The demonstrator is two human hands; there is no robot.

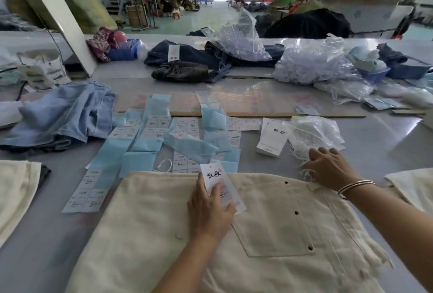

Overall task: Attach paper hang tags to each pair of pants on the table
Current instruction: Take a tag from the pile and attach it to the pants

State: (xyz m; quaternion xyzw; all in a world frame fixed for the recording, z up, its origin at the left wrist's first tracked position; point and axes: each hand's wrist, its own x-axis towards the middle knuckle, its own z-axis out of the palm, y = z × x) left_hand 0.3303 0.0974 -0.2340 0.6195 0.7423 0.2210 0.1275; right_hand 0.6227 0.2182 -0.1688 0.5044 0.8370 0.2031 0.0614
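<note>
at lower centre the left hand [210,208] grips a paper tag [219,183] over cream pants [269,234]; the right hand [328,168], fingers relaxed, touches white strings [304,172] at centre right.

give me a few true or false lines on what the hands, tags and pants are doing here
1. The left hand holds a hang tag. True.
2. That tag lies over blue pants. False: it is over the cream pants.
3. The right hand reaches toward the white strings by a plastic bag. True.
4. The right hand holds a tag stack. False: the stack sits apart on the table.
</note>
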